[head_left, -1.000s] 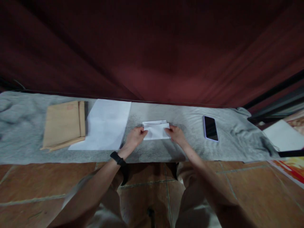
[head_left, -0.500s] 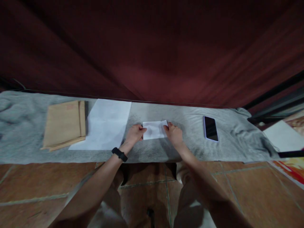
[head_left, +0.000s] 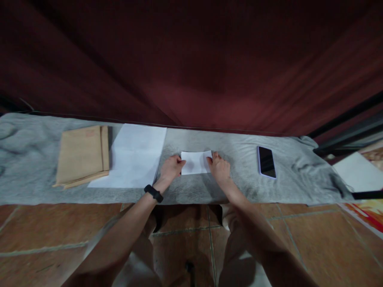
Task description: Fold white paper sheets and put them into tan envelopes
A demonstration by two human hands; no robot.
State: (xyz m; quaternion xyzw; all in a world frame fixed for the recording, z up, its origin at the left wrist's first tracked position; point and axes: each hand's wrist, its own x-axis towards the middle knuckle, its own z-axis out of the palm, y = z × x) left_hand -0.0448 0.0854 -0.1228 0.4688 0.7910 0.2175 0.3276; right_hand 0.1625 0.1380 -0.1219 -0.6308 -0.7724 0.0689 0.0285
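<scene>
1. Slip [head_left: 196, 162]: a small white rectangle of paper, lying between the two hands near the middle of the worktop, its long sides running left to right.
2. Left hand [head_left: 170, 167]: the grip is closed on the left end of the slip, thumb on top. A black band [head_left: 153, 193] circles the wrist.
3. Right hand [head_left: 220, 168]: the grip is closed on the right end of the slip, thumb over the paper, fingers at its far right edge.
4. Worktop [head_left: 239, 189]: long and narrow, draped in wrinkled grey cloth.
5. White sheet [head_left: 137, 155]: large and flat, left of the left hand.
6. Brown stack [head_left: 80, 153]: folded paper pieces, overlapping the left part of the white sheet.
7. Phone [head_left: 267, 161]: dark screen up, pale purple edge, well apart from the right hand.
8. Curtain [head_left: 191, 87]: dark red, hanging behind the worktop.
9. Floor [head_left: 338, 235]: reddish-brown tiles with pale joints.
</scene>
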